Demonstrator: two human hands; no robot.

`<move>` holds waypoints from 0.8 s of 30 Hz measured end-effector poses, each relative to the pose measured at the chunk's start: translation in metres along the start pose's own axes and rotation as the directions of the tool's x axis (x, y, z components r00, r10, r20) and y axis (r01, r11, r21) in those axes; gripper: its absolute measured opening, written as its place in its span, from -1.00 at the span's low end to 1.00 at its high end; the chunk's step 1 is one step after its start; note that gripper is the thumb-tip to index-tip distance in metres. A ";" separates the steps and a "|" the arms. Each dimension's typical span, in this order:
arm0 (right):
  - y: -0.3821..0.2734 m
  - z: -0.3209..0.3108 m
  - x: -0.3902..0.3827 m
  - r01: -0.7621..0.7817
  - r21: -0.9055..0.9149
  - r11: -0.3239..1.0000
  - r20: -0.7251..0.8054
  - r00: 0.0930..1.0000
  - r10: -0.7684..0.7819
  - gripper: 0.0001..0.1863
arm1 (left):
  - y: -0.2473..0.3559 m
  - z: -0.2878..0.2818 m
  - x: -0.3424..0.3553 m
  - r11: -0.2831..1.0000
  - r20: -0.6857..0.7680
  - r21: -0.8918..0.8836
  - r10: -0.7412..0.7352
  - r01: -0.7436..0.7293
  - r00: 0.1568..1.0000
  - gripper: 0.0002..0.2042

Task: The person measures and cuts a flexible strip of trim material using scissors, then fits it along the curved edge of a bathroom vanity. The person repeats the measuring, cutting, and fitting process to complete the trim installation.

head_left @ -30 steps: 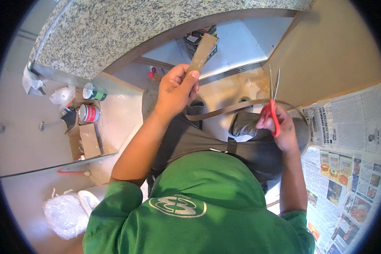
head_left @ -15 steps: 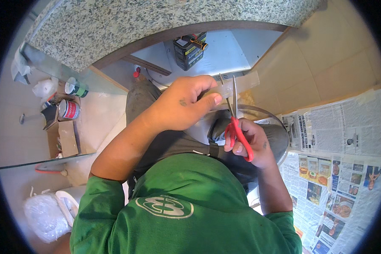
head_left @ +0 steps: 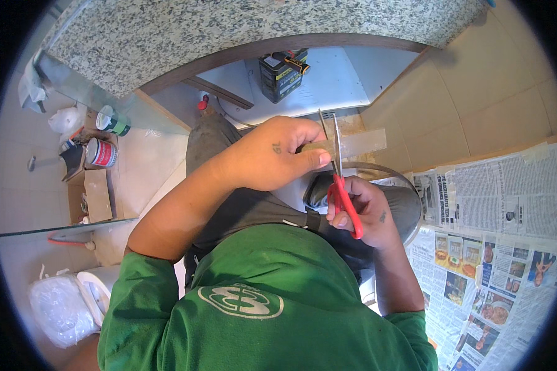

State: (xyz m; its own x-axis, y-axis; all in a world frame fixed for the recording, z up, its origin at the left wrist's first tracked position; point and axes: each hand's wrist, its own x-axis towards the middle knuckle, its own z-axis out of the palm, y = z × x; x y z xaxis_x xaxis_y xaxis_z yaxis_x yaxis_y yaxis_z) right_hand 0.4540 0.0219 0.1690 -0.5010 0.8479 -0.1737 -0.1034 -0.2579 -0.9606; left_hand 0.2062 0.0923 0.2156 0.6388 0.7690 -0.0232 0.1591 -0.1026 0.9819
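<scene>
My left hand [head_left: 277, 154] pinches a translucent, tape-like strip [head_left: 364, 143] between thumb and forefinger. The part by my thumb looks brownish, and its held end is hidden in my fingers. From there the strip sticks out to the right. My right hand [head_left: 372, 207] has its fingers in the red handles of a pair of scissors [head_left: 348, 209]. The metal blades point up and away, crossing the strip just right of my left thumb. Their tips stand a little apart. Both hands are above my lap.
A speckled stone counter [head_left: 241, 28] curves overhead, with a black tin box [head_left: 281, 80] in the cabinet below. Paint cans [head_left: 102, 153] and an opened carton [head_left: 98, 196] are at left. Taped newspaper [head_left: 489, 185] covers the right side. A plastic-wrapped bundle [head_left: 62, 309] lies lower left.
The scissor blades have drawn closer together across the strip. The strip's free end has shifted slightly right and down, and the right hand has moved slightly left.
</scene>
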 end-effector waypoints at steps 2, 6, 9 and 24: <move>0.003 -0.001 0.000 0.002 0.000 1.000 -0.001 1.000 -0.002 -0.45 | 0.002 0.000 0.000 0.999 0.002 0.044 0.011 -0.011 1.000 -0.83; 0.001 0.002 0.001 0.007 0.006 1.000 -0.004 1.000 -0.007 -0.47 | 0.004 0.000 0.000 0.995 -0.016 0.097 0.021 -0.020 1.000 -0.83; 0.002 0.002 0.001 0.009 -0.017 1.000 -0.008 1.000 -0.010 -0.47 | 0.003 0.001 0.000 0.998 -0.013 0.070 0.007 -0.006 1.000 -0.83; 0.002 0.005 0.002 -0.017 -0.064 0.998 -0.053 0.998 0.014 -0.44 | 0.000 0.005 0.002 0.998 -0.023 0.053 0.015 -0.014 1.000 -0.81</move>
State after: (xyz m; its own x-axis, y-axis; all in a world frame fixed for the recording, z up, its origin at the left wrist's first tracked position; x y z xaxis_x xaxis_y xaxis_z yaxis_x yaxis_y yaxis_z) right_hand 0.4487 0.0212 0.1680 -0.4557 0.8678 -0.1982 -0.0396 -0.2422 -0.9694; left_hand 0.2111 0.0909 0.2144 0.6234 0.7819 -0.0037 0.1901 -0.1470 0.9707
